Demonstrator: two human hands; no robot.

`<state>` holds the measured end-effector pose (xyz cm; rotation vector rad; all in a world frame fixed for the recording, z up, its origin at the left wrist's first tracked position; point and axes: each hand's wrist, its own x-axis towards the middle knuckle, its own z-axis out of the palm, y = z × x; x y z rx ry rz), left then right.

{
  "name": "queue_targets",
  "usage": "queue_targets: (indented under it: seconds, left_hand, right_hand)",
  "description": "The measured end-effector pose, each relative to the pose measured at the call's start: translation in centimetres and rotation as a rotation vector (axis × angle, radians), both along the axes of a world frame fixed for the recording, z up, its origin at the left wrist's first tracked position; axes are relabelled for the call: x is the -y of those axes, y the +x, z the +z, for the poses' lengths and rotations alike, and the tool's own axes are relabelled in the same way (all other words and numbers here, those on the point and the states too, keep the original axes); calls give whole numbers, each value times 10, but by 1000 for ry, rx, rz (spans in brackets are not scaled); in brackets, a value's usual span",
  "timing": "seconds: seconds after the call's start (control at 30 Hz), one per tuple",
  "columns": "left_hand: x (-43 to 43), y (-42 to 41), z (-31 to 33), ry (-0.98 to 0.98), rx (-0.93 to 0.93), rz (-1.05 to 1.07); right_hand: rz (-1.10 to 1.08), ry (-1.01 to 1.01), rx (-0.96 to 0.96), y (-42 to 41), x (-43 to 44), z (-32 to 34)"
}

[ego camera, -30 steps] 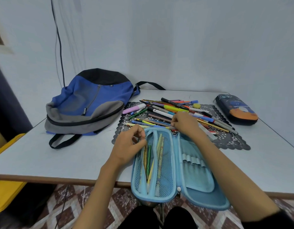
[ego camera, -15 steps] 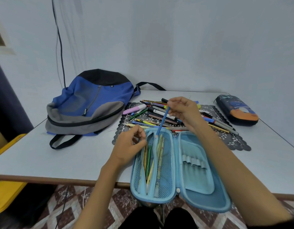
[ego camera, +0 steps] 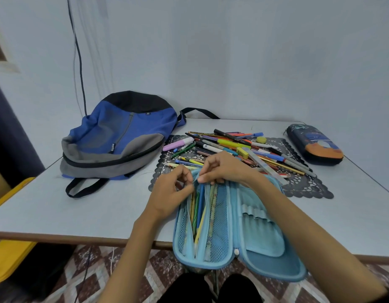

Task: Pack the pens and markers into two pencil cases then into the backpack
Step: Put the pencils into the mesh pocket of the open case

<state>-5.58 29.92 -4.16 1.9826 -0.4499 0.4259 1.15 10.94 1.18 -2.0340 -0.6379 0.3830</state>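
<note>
R hand [ego camera: 226, 169] pinches blue pen [ego camera: 201, 204] in open case [ego camera: 276, 272]; L hand [ego camera: 171, 193] grips pocket edge [ego camera: 191, 213].

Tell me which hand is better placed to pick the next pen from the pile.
Probably the right hand: it is at the far end of the case, beside the pile, pinching the blue pen. The left hand grips the pocket edge.

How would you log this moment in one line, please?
step: filling open light-blue pencil case | left hand: holds mesh pocket edge | right hand: pinches slim blue pen in pocket
</note>
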Motion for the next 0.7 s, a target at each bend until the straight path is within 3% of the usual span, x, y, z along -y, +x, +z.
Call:
queue_targets:
  seconds: [0.33,0.53,0.6,0.7]
  left_hand:
    - [0,2,-1,-6,-4,5]
    - [0,1,-1,-14,-14,-4]
    - [1,0,-1,-16,-22,-9]
    - [0,-1,0,-35,-27,-3]
  right_hand:
    - [166,-273,202,-1,-12,-2]
    - [202,-230,160,3,-5,3]
    - [53,-117,170,8,-1,3]
    - [-339,-72,365,28,5,-1]
